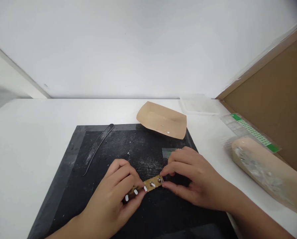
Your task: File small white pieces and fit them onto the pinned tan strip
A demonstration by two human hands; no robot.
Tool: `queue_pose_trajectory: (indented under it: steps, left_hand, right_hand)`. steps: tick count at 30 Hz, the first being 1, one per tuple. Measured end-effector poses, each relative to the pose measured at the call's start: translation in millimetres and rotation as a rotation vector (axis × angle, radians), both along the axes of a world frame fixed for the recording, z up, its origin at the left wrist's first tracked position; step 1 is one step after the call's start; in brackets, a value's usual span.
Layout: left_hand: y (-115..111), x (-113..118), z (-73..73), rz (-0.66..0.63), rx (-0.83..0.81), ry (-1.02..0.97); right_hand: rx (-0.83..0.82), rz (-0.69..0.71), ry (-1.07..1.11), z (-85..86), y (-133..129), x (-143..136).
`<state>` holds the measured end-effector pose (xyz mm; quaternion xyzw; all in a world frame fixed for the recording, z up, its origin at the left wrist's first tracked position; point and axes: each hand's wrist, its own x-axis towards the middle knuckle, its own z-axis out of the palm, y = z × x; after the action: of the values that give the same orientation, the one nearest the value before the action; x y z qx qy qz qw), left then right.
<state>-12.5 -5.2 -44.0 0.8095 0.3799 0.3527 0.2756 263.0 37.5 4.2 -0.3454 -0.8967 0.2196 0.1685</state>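
Observation:
My left hand (116,192) is closed around the left part of a narrow gold-coloured strip (150,189), held low over the black mat. A row of small posts stands on the strip, several topped by small white pieces like nail tips (136,192). The rightmost post (159,180) shows a round top with no white piece that I can make out. At the strip's right end, my right hand (188,176) pinches with thumb and index finger at the two corners. Whether a small clear piece is also between those fingers, I cannot tell.
A black mat (113,149) lies on a white table (21,159). On it are a curved nail file (98,149) and a clear sheet (166,152). Behind stand a brown paper tray (160,116) and a clear plastic tray (200,104). At right are a green-marked sheet (254,131) and a tray of clear pieces (258,169).

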Motion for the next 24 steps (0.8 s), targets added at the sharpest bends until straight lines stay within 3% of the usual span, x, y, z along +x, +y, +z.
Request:
queue_pose_trajectory:
  steps: [17,24]
  left_hand:
    - [0,0,-1.8,0.000,-0.021,-0.003]
    - [-1,-1,-4.6,0.006,-0.016,-0.001]
  right_hand:
    - [0.191,0.095,-0.081,-4.7,-3,-5]
    - [0.073,0.108,0.011,-15.0,-4,-5]
